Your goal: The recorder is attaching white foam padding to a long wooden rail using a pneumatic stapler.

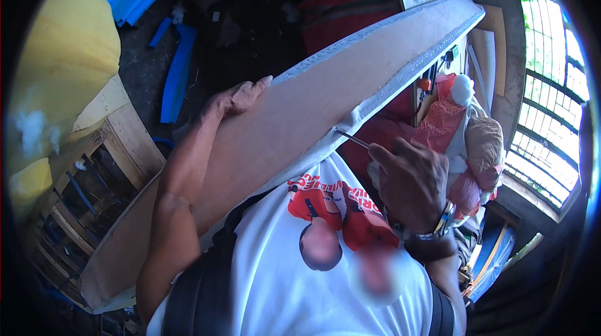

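A long, tapering brown board (pixel 300 111) lies slantwise in front of me, with pale grey fabric (pixel 362 112) folded over its edges and rows of staple-like marks along them. My left hand (pixel 241 97) is closed over the board's far edge, its fingertips curled at the rim. In my closed right hand (pixel 410 176) is a screwdriver-like tool (pixel 352 139) with a thin metal shaft; the fist hides its handle. The tip of the shaft touches the near edge, where the fabric bunches up.
Yellow foam (pixel 69 42) and a slatted wooden frame (pixel 87 186) stand at left. Blue strips (pixel 178 73) lie on the dark floor beyond the board. To the right are stuffed red and tan bags (pixel 485 139), an orange-and-black tool (pixel 426 82) and a barred window (pixel 544 86).
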Action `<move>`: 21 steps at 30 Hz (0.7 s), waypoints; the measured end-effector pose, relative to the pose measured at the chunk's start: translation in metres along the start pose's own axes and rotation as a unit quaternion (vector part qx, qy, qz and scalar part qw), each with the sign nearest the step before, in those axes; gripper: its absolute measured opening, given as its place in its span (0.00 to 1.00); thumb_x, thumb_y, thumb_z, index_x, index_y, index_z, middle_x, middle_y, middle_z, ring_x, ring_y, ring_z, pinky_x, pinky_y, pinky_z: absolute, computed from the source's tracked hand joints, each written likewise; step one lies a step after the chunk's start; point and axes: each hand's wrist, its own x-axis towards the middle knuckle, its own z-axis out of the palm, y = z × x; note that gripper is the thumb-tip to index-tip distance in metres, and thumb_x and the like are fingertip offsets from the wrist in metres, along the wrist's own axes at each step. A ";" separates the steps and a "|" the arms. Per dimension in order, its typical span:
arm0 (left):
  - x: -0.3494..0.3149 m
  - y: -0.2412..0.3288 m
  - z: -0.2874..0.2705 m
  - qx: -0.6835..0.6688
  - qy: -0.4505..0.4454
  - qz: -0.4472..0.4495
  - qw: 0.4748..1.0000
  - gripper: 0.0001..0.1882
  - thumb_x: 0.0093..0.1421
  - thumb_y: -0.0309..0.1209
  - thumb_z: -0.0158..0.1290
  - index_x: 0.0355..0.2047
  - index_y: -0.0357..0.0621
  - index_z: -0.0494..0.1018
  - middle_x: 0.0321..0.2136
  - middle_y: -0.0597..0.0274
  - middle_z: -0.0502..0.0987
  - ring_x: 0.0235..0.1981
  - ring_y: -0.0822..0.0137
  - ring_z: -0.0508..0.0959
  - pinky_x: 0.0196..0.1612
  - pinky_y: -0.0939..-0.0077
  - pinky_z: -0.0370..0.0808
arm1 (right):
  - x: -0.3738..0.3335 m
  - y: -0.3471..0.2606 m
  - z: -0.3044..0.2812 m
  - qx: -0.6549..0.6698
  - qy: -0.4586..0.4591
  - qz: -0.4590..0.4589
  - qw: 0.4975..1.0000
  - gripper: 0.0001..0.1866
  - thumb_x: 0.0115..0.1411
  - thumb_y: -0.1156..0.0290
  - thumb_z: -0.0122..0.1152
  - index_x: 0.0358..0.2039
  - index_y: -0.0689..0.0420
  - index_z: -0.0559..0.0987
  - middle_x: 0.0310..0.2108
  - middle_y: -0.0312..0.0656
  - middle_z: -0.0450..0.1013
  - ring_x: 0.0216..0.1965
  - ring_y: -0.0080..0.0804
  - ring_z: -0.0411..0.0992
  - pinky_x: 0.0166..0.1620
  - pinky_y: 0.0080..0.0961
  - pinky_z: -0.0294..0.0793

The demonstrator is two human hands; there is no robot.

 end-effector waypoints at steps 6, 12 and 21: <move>-0.005 0.021 0.012 -0.013 0.029 -0.019 0.999 0.46 0.70 0.67 0.26 0.52 0.42 0.80 0.47 0.49 0.82 0.51 0.55 0.78 0.61 0.60 0.69 | -0.057 0.023 0.128 0.236 0.176 0.101 0.950 0.15 0.56 0.76 0.65 0.44 0.51 0.84 0.25 0.40 0.74 0.24 0.41 0.75 0.28 0.36 0.74; 0.003 0.023 0.025 0.006 0.072 -0.016 0.997 0.45 0.70 0.67 0.28 0.52 0.40 0.80 0.48 0.48 0.81 0.52 0.56 0.78 0.62 0.64 0.68 | -0.078 0.066 0.092 0.193 0.175 0.031 0.965 0.20 0.52 0.76 0.65 0.47 0.47 0.83 0.26 0.35 0.74 0.26 0.34 0.75 0.28 0.33 0.74; 0.004 0.031 0.017 0.050 0.055 0.024 0.997 0.44 0.71 0.66 0.28 0.50 0.39 0.81 0.47 0.46 0.82 0.52 0.55 0.78 0.61 0.63 0.68 | -0.041 0.070 0.021 0.034 0.056 -0.065 0.996 0.17 0.53 0.71 0.65 0.45 0.47 0.81 0.27 0.34 0.72 0.29 0.32 0.74 0.26 0.34 0.72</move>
